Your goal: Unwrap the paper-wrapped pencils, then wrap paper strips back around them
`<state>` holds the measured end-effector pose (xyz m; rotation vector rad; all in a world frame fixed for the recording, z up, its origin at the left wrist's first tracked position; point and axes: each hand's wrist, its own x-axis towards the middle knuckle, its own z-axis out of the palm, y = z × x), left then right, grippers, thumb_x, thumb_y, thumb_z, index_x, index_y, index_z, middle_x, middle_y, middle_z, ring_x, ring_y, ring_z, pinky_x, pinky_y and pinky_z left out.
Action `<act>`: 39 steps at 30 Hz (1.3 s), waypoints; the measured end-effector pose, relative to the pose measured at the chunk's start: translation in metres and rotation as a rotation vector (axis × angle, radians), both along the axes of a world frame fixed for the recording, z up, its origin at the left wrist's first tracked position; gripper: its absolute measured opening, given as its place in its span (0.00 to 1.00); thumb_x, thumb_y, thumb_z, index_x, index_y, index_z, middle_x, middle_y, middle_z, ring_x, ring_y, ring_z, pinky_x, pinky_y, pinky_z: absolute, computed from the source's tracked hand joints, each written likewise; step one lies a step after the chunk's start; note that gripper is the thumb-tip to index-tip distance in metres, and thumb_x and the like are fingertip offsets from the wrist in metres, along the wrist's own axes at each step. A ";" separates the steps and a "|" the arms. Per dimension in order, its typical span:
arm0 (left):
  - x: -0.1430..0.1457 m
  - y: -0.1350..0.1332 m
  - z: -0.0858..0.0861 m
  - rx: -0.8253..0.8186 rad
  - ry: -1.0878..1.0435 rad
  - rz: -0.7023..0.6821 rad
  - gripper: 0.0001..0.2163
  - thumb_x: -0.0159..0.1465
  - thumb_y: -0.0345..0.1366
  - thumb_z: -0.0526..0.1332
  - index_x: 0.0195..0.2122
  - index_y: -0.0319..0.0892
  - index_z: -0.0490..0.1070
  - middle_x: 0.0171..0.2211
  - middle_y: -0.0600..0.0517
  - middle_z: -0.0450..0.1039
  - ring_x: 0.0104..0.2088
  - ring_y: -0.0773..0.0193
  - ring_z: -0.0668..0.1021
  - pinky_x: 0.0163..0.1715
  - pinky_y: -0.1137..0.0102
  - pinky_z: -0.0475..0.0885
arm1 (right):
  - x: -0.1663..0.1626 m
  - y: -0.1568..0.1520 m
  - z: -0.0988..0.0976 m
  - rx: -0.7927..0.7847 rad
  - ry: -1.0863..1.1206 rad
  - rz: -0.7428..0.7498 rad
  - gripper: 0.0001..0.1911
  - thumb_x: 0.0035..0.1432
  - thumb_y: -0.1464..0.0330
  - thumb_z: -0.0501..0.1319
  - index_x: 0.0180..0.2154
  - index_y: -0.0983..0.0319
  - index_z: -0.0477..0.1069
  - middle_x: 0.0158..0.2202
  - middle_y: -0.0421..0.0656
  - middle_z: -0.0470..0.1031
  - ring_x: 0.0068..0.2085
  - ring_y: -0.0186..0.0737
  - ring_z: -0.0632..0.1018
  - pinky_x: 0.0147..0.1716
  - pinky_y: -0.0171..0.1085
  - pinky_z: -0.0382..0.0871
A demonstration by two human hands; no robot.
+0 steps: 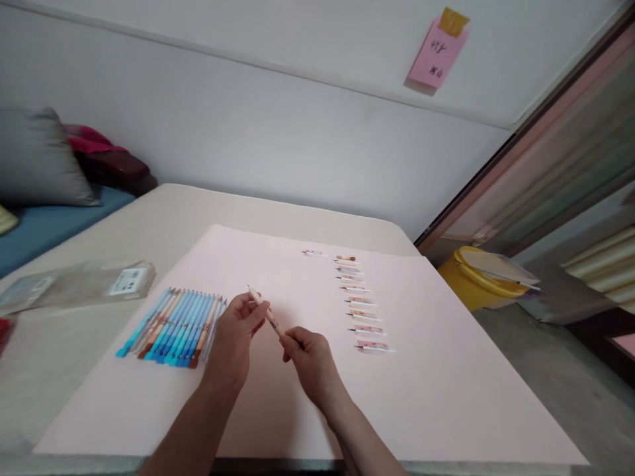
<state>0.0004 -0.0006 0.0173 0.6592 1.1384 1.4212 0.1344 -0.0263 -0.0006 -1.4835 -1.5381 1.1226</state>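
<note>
A slim, peach-coloured pen (272,320) with a pointed tip is held at a slant over the pink sheet (446,396). The fingers of my left hand (239,330) are closed around it near the tip, which points up and away from me. At its lower end, my right hand (310,360) pinches the pen between thumb and fingers. Just left of my left hand lies a row of blue, brown and peach pens (181,327), side by side. Right of my hands, several short slim pieces (364,315) with dark thin tips form a column; their exact kind is unclear.
Apart from the column, one similar slim piece (312,252) lies farther back. Clear plastic packaging (84,291) with a white label rests on the table (188,205) at left. A wall (278,132) stands behind the table. On the floor at right is a yellow bucket (461,281).
</note>
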 end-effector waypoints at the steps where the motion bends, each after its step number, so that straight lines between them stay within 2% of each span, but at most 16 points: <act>1: 0.000 0.000 -0.001 0.001 0.011 0.007 0.11 0.50 0.37 0.66 0.33 0.40 0.71 0.27 0.55 0.72 0.30 0.69 0.74 0.39 0.69 0.68 | 0.000 0.000 0.001 -0.001 0.000 0.004 0.13 0.55 0.69 0.55 0.20 0.62 0.68 0.18 0.35 0.64 0.21 0.29 0.62 0.22 0.30 0.52; 4: -0.002 0.001 -0.004 0.004 0.018 0.031 0.11 0.49 0.37 0.67 0.32 0.40 0.71 0.26 0.56 0.70 0.28 0.70 0.73 0.38 0.69 0.68 | -0.001 -0.001 0.002 -0.006 -0.002 0.015 0.13 0.55 0.69 0.55 0.20 0.63 0.68 0.18 0.35 0.64 0.21 0.29 0.62 0.21 0.30 0.51; 10: -0.003 0.001 -0.004 -0.005 -0.030 -0.004 0.14 0.49 0.36 0.67 0.37 0.39 0.72 0.32 0.50 0.75 0.33 0.65 0.75 0.41 0.65 0.69 | 0.000 0.000 0.001 -0.014 0.012 0.005 0.13 0.55 0.69 0.55 0.20 0.62 0.68 0.17 0.35 0.64 0.21 0.29 0.62 0.22 0.30 0.53; 17: -0.004 0.002 -0.005 -0.021 0.027 0.035 0.12 0.48 0.37 0.67 0.33 0.39 0.72 0.28 0.54 0.70 0.30 0.68 0.73 0.40 0.68 0.69 | -0.001 -0.001 0.002 -0.011 0.020 0.022 0.12 0.55 0.70 0.55 0.20 0.63 0.67 0.17 0.35 0.63 0.21 0.29 0.62 0.22 0.30 0.52; 24: -0.006 0.002 -0.004 -0.017 -0.028 -0.004 0.15 0.49 0.36 0.67 0.39 0.39 0.72 0.32 0.49 0.74 0.35 0.64 0.75 0.42 0.64 0.70 | 0.000 -0.001 -0.001 -0.008 -0.004 0.018 0.13 0.56 0.69 0.55 0.20 0.63 0.67 0.18 0.35 0.63 0.22 0.29 0.62 0.23 0.30 0.53; 29: -0.005 0.003 -0.005 -0.029 0.047 0.035 0.15 0.48 0.37 0.68 0.37 0.40 0.72 0.29 0.54 0.72 0.30 0.69 0.73 0.38 0.69 0.69 | -0.001 -0.002 0.001 -0.021 0.016 0.030 0.14 0.57 0.68 0.54 0.20 0.63 0.67 0.17 0.35 0.62 0.21 0.29 0.61 0.22 0.30 0.52; 34: -0.008 0.004 -0.007 -0.001 0.015 0.007 0.17 0.49 0.35 0.67 0.39 0.39 0.70 0.29 0.52 0.73 0.28 0.66 0.75 0.40 0.64 0.69 | 0.001 -0.001 -0.003 -0.018 0.033 0.046 0.14 0.57 0.68 0.55 0.20 0.63 0.68 0.17 0.35 0.62 0.21 0.28 0.60 0.22 0.30 0.52; 39: -0.007 0.003 -0.005 0.008 -0.008 0.011 0.16 0.49 0.34 0.66 0.39 0.39 0.70 0.30 0.50 0.74 0.29 0.65 0.76 0.39 0.64 0.70 | 0.002 0.000 -0.010 -0.062 0.082 0.038 0.14 0.56 0.68 0.55 0.21 0.63 0.69 0.17 0.35 0.62 0.20 0.27 0.59 0.21 0.30 0.50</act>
